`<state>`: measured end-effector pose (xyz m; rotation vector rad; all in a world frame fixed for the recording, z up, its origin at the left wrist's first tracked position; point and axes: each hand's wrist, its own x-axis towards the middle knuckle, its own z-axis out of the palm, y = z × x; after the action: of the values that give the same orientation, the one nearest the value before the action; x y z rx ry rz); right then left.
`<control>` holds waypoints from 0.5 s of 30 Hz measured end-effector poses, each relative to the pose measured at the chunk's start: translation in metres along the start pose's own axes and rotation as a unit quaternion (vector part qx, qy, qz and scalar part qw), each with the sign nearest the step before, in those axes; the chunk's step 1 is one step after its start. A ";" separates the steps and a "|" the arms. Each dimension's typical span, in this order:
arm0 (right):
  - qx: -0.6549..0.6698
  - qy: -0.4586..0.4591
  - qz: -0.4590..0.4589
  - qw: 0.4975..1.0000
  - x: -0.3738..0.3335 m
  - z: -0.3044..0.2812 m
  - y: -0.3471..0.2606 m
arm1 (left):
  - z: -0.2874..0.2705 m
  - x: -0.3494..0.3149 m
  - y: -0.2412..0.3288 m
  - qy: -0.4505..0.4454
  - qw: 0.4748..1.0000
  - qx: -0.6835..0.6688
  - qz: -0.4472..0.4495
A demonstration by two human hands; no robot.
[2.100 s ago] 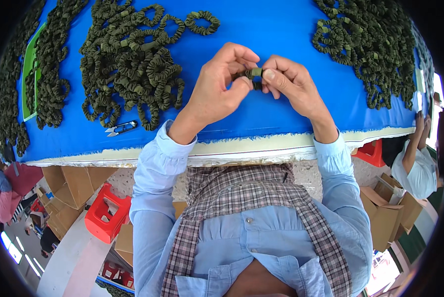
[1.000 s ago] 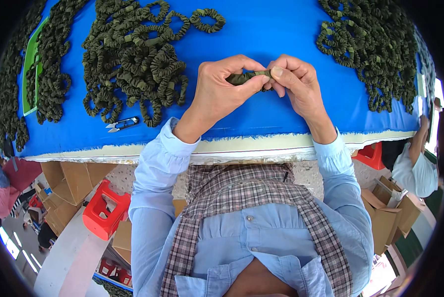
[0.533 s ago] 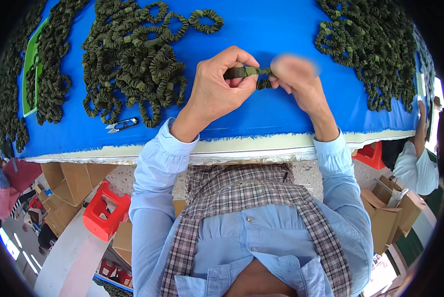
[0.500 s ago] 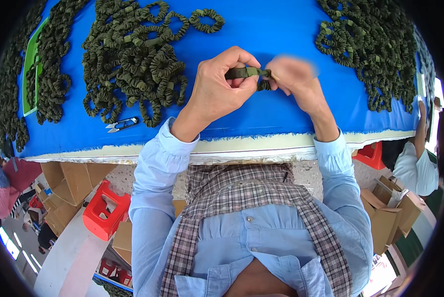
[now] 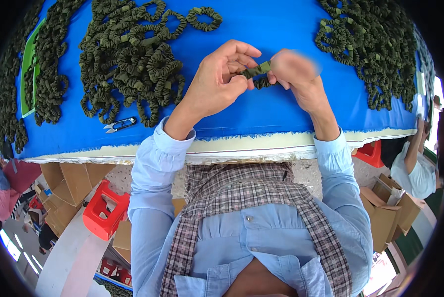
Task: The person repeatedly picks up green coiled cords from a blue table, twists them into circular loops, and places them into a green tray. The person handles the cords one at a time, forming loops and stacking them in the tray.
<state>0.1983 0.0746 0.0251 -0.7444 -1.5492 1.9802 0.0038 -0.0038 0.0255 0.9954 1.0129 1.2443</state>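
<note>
An olive-green fabric scrunchie [image 5: 262, 83] is in front of me, over the blue cloth. My right hand [image 5: 298, 74] pinches its right side, where a flat, smooth stretch of fabric shows; part of this hand is blurred. At the scrunchie's left end is my left hand [image 5: 219, 76], its index finger and thumb apart. The thumb lies close against the gathered fabric, and the other fingers are half curled behind. To the left lies a large pile of similar scrunchies [image 5: 133, 59], with a single scrunchie [image 5: 204, 19] at its far right.
Small thread snips [image 5: 120, 124] lie below the left pile. Another heap [image 5: 380, 54] covers the far right, and more lie around a green tray [image 5: 26, 74] at far left. Beneath the table edge are a red stool [image 5: 105, 210] and cardboard boxes [image 5: 66, 198]. Another person [image 5: 415, 166] is at the right.
My left index finger and thumb have spread apart from the flat fabric strip they pinched. The flat part now sits nearer my right hand and tilts upward. The person at the right has shifted an arm.
</note>
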 end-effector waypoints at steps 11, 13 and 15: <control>-0.052 0.057 -0.059 0.995 -0.003 0.012 0.004 | 0.013 -0.005 -0.007 0.067 0.955 0.244 0.157; -0.018 0.071 -0.044 0.996 -0.002 0.011 0.002 | 0.012 -0.005 -0.002 0.073 0.949 0.263 0.158; 0.016 0.080 -0.041 0.996 -0.001 0.008 0.002 | 0.009 -0.006 0.001 0.076 0.946 0.285 0.136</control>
<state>0.1940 0.0680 0.0251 -0.7933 -1.4268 1.8346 0.0116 -0.0098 0.0295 1.5447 1.4403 1.2919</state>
